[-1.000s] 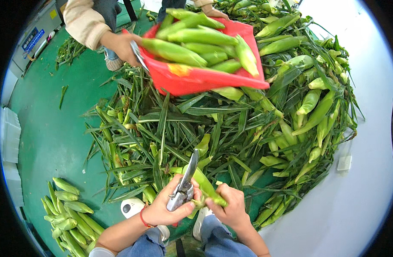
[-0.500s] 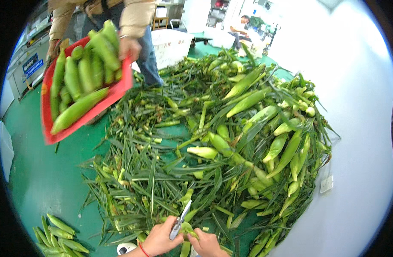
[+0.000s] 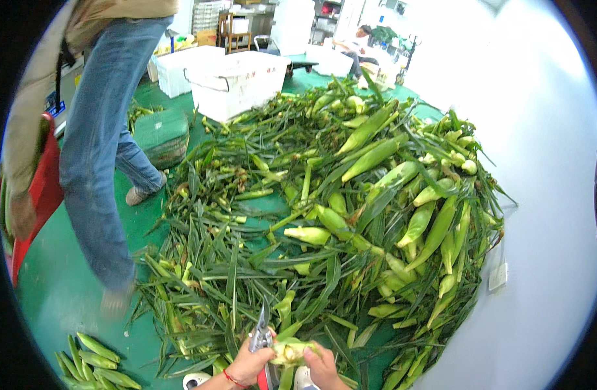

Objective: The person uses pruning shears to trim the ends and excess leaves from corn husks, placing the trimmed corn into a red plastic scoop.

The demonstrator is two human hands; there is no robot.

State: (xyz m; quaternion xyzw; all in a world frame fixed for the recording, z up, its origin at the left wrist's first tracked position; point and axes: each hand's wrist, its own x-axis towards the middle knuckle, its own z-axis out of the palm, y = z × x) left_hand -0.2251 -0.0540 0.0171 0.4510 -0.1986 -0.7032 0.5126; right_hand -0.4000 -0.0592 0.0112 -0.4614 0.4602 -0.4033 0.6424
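Observation:
My left hand (image 3: pixel 250 364) grips a pair of metal shears (image 3: pixel 261 335) with the blades pointing up. My right hand (image 3: pixel 322 364) holds a green ear of corn (image 3: pixel 292 351) by its end, right beside the shears. Both hands sit at the bottom edge, over the near rim of a big pile of corn ears and cut leaves (image 3: pixel 350 201) spread across the green floor (image 3: pixel 58 292).
A person in jeans (image 3: pixel 97 149) walks past on the left carrying a red tray (image 3: pixel 41 188). Several trimmed ears (image 3: pixel 97 364) lie at the lower left. White crates (image 3: pixel 237 81) stand behind the pile, a white wall (image 3: pixel 545 195) runs on the right, and another person (image 3: pixel 360 39) sits far back.
The view has tilted up and my hands dropped to the bottom edge. The person with the red tray of corn has walked to the left, the tray now at their side.

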